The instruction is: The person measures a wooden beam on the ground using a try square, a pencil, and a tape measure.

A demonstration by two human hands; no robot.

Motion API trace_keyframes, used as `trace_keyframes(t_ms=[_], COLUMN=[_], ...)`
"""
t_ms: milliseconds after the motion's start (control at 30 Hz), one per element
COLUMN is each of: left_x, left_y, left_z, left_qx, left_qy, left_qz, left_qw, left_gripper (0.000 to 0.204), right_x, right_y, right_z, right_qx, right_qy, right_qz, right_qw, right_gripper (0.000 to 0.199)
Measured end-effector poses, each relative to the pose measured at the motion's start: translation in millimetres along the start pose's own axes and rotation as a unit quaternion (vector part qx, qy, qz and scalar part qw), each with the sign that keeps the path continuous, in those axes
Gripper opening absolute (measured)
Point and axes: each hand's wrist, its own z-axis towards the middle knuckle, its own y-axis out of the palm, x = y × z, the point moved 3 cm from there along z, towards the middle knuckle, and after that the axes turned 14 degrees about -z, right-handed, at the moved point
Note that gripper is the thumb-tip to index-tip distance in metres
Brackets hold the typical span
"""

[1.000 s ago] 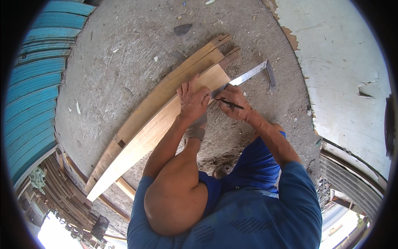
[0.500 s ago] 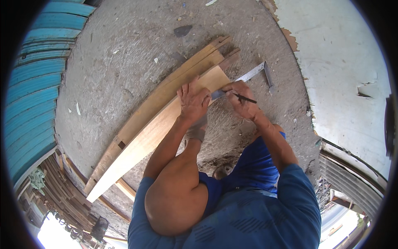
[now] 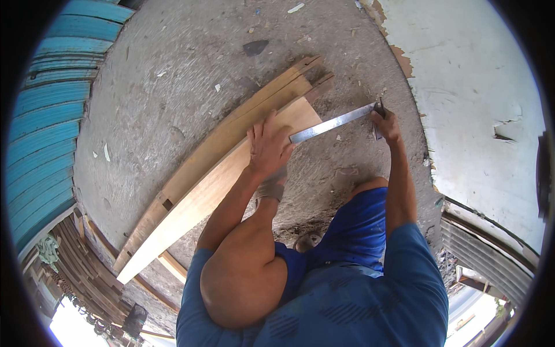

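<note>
A pale plank [image 3: 202, 180] lies slantwise before me, its wide end away from me. Spread across its upper face, the fingers of my left hand [image 3: 269, 147] press it near the far end. My right hand [image 3: 386, 123], farther right, is closed round the dark handle of a metal try square [image 3: 335, 123]. The square's blade reaches left, its tip at the plank's near edge beside my left hand. A thin dark piece sticks up at my right fingers; whether it is the pencil I cannot tell.
Thicker, darker timber with notches [image 3: 168, 205] lies along and under the plank. My bent left knee [image 3: 237, 283] is close to its near side. A blue slatted wall [image 3: 52, 133] stands left, a pale worn panel [image 3: 480, 87] right. Stacked wood strips [image 3: 87, 272] lie lower left.
My right hand has moved from the plank's edge rightward to the square's handle. The square's blade is now in full view, swung away from the plank. My left hand stays on the plank.
</note>
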Motion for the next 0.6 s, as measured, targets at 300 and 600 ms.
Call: trace_keyframes(t_ms=[300, 600], left_x=[-14, -51], left_y=[-17, -77], left_z=[-35, 9], left_qx=[-0.071, -0.249], left_qy=[-0.137, -0.167], left_qz=[0.113, -0.052], left_qw=[0.982, 0.953], left_gripper=[0.116, 0.122], right_x=[-26, -129], right_y=[-22, 42], right_z=[-115, -131], right_qx=[0.021, -0.036], right_qy=[0.061, 0.030], right_qz=[0.459, 0.493], right_qw=[0.886, 0.869], right_gripper=[0.016, 0.023])
